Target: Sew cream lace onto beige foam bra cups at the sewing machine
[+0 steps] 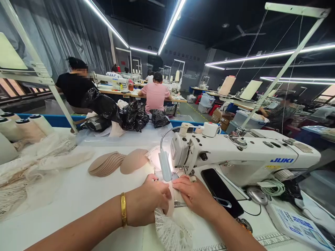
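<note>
My left hand (150, 200) is closed, its fingers curled round a curved beige cup piece (171, 202) just in front of the sewing machine's needle area. White lace (170, 230) hangs from that piece toward the table's front edge. My right hand (192, 191) lies with fingers stretched out over the work at the right, beside the presser foot. The white JUKI sewing machine (246, 153) stands over the work. A small grey lamp (165, 165) on a bendy neck lights the needle area and hides part of it. More lace-edged fabric (154, 157) lies behind the lamp.
A fanned stack of beige cup pieces (106, 164) and another beige piece (133, 161) lie left of the machine. A black phone (222, 191) rests at the right, near a white box (300, 226). Thread cones (39, 125) and lace (52, 157) occupy the left. Several people sit beyond.
</note>
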Demonstrator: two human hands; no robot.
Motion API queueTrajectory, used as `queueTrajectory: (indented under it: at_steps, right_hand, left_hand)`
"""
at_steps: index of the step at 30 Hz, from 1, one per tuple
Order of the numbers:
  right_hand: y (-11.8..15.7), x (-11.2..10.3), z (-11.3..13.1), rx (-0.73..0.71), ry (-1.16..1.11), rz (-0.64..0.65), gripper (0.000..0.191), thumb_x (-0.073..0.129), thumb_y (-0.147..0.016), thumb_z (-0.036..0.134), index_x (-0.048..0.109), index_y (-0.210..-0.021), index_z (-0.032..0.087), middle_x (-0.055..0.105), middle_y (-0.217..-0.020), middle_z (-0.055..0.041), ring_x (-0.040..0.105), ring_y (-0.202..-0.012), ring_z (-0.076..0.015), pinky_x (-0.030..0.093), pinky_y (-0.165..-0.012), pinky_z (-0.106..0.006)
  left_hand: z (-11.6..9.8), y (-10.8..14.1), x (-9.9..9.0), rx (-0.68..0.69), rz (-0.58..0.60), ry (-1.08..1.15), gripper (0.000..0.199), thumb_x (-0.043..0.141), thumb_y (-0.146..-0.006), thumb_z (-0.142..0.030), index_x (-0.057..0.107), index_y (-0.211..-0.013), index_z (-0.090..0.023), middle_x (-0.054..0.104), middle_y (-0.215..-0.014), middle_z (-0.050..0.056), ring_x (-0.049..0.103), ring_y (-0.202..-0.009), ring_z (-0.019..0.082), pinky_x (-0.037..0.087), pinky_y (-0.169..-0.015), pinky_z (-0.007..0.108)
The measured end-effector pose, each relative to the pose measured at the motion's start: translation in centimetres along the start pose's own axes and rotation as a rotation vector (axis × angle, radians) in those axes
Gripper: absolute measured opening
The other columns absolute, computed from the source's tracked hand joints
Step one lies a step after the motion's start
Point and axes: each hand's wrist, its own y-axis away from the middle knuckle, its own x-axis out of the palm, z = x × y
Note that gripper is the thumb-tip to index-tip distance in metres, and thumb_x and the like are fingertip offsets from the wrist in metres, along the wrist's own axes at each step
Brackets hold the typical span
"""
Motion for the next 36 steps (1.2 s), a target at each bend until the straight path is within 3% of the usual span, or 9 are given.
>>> queueTrajectory:
  at_steps: [7,17,21,25,28,31,36]
  right_hand:
    - [0.1,0.1,-0.2,-0.004,0.014,-0.019,0.044,0.051,-0.091,-0.002,0.073,-0.116,0.028,0.079,-0.117,-0.0028,0.071,-0.100,-0.0228,0.057,-0.086,-0.038]
    - [0.3,0.1,-0.3,-0.021,0.014,-0.030,0.045,0.052,-0.089,-0.002,0.071,-0.119,0.026,0.080,-0.117,-0.0030,0.071,-0.104,-0.0235,0.057,-0.090,-0.039]
    - [0.3,-0.2,-0.1,-0.016,-0.006,-0.032,0.044,0.051,-0.089,-0.002,0.071,-0.117,0.025,0.080,-0.115,-0.0023,0.070,-0.104,-0.0244,0.056,-0.091,-0.041]
    - [0.1,-0.5,0.2,-0.022,-0.060,-0.043,0.043,0.048,-0.091,-0.002,0.070,-0.116,0.025,0.080,-0.111,-0.0019,0.070,-0.102,-0.0239,0.054,-0.089,-0.041]
    - [0.0,-0.7,0.5,-0.042,-0.090,-0.044,0.041,0.047,-0.091,-0.003,0.069,-0.112,0.024,0.080,-0.105,-0.0027,0.070,-0.093,-0.0216,0.052,-0.085,-0.039]
    - [-0.2,-1.0,0.9,-0.059,-0.093,-0.029,0.036,0.048,-0.094,0.000,0.069,-0.110,0.024,0.079,-0.103,-0.0026,0.067,-0.086,-0.0201,0.049,-0.077,-0.035]
    - [-0.2,-1.6,1.9,-0.139,-0.154,0.034,0.034,0.048,-0.097,0.001,0.068,-0.110,0.025,0.078,-0.107,-0.0006,0.063,-0.089,-0.0194,0.047,-0.076,-0.033]
  left_hand:
    - [0.0,0.1,0.0,-0.011,0.017,0.009,0.009,0.075,-0.079,-0.015,0.076,-0.078,-0.024,0.069,-0.112,0.001,0.068,-0.096,0.021,0.035,-0.098,0.045]
    - [0.8,0.0,0.2,0.002,-0.008,-0.004,0.009,0.075,-0.076,-0.015,0.075,-0.077,-0.024,0.071,-0.114,-0.001,0.067,-0.088,0.018,0.034,-0.093,0.042]
    - [1.9,-0.2,0.2,0.021,-0.019,-0.027,0.020,0.071,-0.068,-0.006,0.074,-0.077,-0.023,0.072,-0.115,-0.001,0.066,-0.083,0.017,0.033,-0.095,0.042]
    - [2.6,-0.5,-0.1,0.019,-0.014,-0.065,0.031,0.066,-0.062,0.002,0.073,-0.079,-0.023,0.073,-0.116,-0.002,0.067,-0.093,0.019,0.032,-0.096,0.041]
    - [2.6,-0.8,-0.4,0.004,-0.025,-0.077,0.027,0.067,-0.068,0.000,0.072,-0.079,-0.024,0.075,-0.111,-0.004,0.067,-0.096,0.019,0.030,-0.098,0.040]
    - [2.4,-1.0,-0.6,0.003,-0.051,-0.115,0.019,0.067,-0.074,-0.005,0.070,-0.076,-0.023,0.074,-0.097,-0.004,0.065,-0.085,0.016,0.030,-0.093,0.038]
    - [2.2,-1.1,-0.6,0.051,-0.080,-0.241,0.020,0.060,-0.070,0.000,0.055,-0.063,-0.018,0.066,-0.071,-0.007,0.057,-0.069,0.014,0.030,-0.084,0.037]
